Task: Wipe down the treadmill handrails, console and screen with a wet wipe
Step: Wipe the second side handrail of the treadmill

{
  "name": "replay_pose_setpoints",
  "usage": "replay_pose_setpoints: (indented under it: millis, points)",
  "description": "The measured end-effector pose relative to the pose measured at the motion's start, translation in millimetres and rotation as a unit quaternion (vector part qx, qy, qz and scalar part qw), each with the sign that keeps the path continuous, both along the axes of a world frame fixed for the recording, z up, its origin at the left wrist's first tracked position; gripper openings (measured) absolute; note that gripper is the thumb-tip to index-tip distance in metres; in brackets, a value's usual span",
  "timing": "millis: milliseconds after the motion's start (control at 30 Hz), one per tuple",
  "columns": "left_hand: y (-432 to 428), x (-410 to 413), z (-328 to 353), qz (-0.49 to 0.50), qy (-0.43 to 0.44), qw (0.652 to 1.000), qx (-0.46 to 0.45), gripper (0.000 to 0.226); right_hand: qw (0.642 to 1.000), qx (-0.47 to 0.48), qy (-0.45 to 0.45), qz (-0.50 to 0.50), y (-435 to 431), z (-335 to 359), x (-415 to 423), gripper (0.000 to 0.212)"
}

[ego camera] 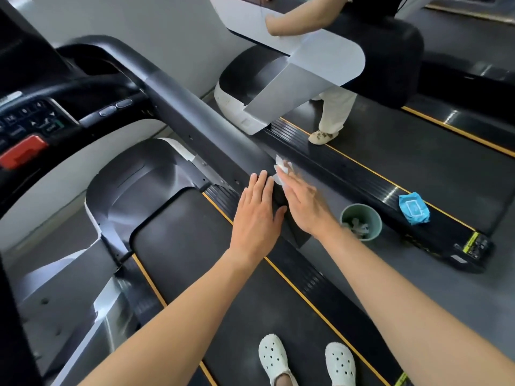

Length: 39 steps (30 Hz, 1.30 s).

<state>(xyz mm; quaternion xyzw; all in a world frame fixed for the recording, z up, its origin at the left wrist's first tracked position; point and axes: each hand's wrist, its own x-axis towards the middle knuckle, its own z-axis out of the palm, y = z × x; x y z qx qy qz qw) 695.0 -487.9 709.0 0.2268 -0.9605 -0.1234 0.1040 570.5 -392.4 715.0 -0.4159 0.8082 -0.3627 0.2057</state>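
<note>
Gym floor in grey, with 2 treadmills side by side, seen from above by a person standing on the near belt (195,246). Both hands lie on the sloping right handrail (195,112). The left hand (256,215) is flat, fingers straight and together, holding nothing. The right hand (303,204), slightly blurred, is also flat and presses a crumpled white wet wipe (281,168) against the rail. A good stroke would likely need even pressure along the rail's whole length, then its sides. The console (33,121) sits far left. A green bin (376,218) and a blue wipe pack (413,208) lie nearby.
</note>
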Motion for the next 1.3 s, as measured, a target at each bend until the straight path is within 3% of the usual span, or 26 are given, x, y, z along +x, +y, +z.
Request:
replay_pose_setpoints:
  millis: [200, 467, 633, 800, 1167, 1300]
  points:
    - [17, -9, -2, 0.058, 0.005, 0.998, 0.017, 0.069, 0.997, -0.069, 0.013, -0.018, 49, -43, 11, 0.052]
    - [18, -12, 3, 0.066, -0.028, 0.997, -0.001, 0.071, 0.998, -0.047, 0.043, 0.021, 14, -8, -10, 0.054]
    - [17, -11, -1, 0.057, -0.022, 0.998, -0.001, 0.069, 0.994, -0.084, 0.062, -0.037, 48, -31, 6, 0.054]
    - [14, -11, -9, 0.051, -0.021, 0.998, -0.020, 0.069, 0.995, -0.057, 0.070, -0.046, 26, -18, -3, 0.046]
    - [10, -6, -22, 0.045, 0.043, 0.998, -0.024, 0.066, 0.989, -0.128, 0.053, -0.042, 23, -39, -2, 0.047]
    - [15, -8, -26, 0.058, 0.073, 0.995, -0.029, 0.066, 0.989, -0.119, 0.079, 0.024, -8, -23, -27, 0.044]
